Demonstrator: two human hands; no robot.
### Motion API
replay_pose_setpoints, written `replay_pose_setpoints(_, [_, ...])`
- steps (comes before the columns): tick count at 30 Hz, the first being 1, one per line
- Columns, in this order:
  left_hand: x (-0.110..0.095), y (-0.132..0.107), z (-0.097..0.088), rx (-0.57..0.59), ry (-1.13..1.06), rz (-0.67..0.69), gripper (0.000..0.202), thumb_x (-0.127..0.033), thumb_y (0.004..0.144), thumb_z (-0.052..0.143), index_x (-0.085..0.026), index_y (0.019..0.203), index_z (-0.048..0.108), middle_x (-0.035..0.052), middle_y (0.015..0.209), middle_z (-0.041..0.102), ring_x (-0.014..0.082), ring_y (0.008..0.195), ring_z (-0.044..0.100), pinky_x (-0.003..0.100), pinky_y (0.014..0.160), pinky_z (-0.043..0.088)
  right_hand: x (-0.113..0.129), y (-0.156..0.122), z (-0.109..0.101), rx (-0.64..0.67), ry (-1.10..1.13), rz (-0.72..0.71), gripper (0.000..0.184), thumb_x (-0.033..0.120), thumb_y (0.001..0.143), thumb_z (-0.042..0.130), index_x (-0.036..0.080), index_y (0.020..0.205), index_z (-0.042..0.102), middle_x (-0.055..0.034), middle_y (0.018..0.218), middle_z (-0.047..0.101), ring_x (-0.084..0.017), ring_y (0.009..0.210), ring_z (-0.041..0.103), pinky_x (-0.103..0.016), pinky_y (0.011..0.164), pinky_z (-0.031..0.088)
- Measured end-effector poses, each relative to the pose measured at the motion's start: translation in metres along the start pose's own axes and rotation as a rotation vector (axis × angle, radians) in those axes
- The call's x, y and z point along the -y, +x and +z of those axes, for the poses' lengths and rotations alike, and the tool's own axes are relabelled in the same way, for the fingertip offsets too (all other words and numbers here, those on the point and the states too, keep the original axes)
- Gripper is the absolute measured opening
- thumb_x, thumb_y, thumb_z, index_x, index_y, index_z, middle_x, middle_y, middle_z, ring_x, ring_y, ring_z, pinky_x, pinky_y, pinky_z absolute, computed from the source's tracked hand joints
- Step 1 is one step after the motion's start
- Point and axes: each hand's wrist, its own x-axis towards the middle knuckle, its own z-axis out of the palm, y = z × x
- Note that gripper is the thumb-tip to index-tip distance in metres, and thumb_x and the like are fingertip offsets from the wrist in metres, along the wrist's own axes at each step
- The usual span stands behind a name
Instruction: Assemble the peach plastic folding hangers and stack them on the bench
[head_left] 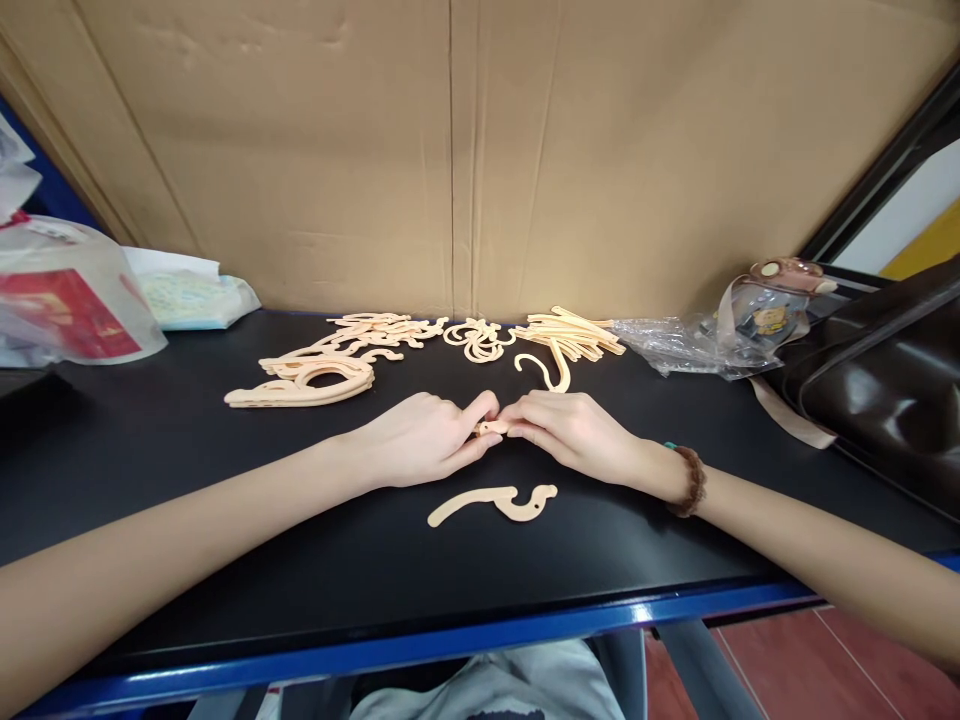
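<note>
My left hand [424, 437] and my right hand [574, 432] meet at the middle of the black table [150, 520], fingers pinched together on a small tan wooden piece [491, 428] held between them. A curved tan wooden piece [491, 503] lies flat just in front of my hands. A wooden hook piece [546, 368] lies just behind my right hand. A beaded bracelet [688, 480] is on my right wrist.
Behind lie piles of tan wooden parts: stacked curved pieces [304, 382], thin curved ones [382, 330], small hooks [478, 338], straight sticks [570, 335]. Clear plastic bag [675, 345] and dark leather bag [877, 390] right; plastic bags [67, 305] left. Cardboard wall [450, 150] behind.
</note>
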Motion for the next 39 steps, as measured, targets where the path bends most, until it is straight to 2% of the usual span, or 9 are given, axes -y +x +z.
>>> replay_pose_setpoints(6, [-0.002,-0.001,-0.002,-0.005,0.032,0.018,0.028,-0.039,0.1,0.023,-0.019,0.107,0.04,-0.002,0.058,0.061,0.0203,0.049,0.061,0.026,0.044,0.027,0.001,0.0,-0.001,0.008,0.085,0.06,0.021,0.025,0.098,0.043,0.016,0.101,0.062,-0.006,0.092,0.066,-0.016,0.081,0.061,-0.028,0.073,0.048])
replay_pose_setpoints(12, [-0.002,-0.002,-0.001,-0.02,0.064,0.032,0.027,-0.036,0.099,0.027,-0.018,0.116,0.037,-0.0006,0.062,0.066,0.0214,0.051,0.064,0.025,0.044,0.034,-0.001,-0.002,-0.002,0.01,0.173,0.104,0.02,0.027,0.097,0.046,0.018,0.101,0.063,-0.0045,0.092,0.067,-0.015,0.082,0.062,-0.028,0.075,0.048])
replay_pose_setpoints(21, [-0.005,0.0,-0.005,-0.003,0.062,0.07,0.018,-0.034,0.097,0.029,-0.019,0.099,0.038,-0.0008,0.057,0.062,0.022,0.047,0.062,0.027,0.041,0.029,0.011,0.004,-0.004,0.001,0.155,0.005,0.022,0.027,0.097,0.045,0.017,0.103,0.064,-0.0055,0.093,0.069,-0.015,0.082,0.063,-0.027,0.073,0.05])
replay_pose_setpoints(27, [-0.001,0.0,0.001,-0.066,-0.012,0.016,0.025,-0.044,0.096,0.034,-0.02,0.092,0.038,-0.0009,0.064,0.064,0.0199,0.056,0.064,0.024,0.045,0.03,0.006,0.003,-0.003,0.007,0.152,0.061,0.02,0.026,0.097,0.046,0.017,0.102,0.063,-0.0043,0.092,0.069,-0.015,0.082,0.063,-0.026,0.073,0.048])
replay_pose_setpoints(34, [-0.004,-0.001,0.004,-0.106,-0.047,-0.048,0.03,-0.049,0.094,0.038,-0.019,0.094,0.044,-0.0031,0.057,0.059,0.0184,0.051,0.06,0.023,0.046,0.028,0.005,0.001,-0.003,0.026,0.167,0.104,0.02,0.028,0.097,0.046,0.018,0.102,0.063,-0.0038,0.09,0.068,-0.015,0.08,0.063,-0.026,0.071,0.048])
replay_pose_setpoints(39, [-0.006,-0.001,0.002,-0.124,-0.133,-0.126,0.038,-0.054,0.091,0.041,-0.02,0.076,0.048,-0.0024,0.055,0.056,0.0153,0.048,0.056,0.023,0.047,0.028,0.005,0.001,-0.004,0.02,0.183,0.139,0.017,0.026,0.096,0.048,0.018,0.103,0.062,-0.0038,0.092,0.068,-0.015,0.08,0.063,-0.026,0.071,0.049])
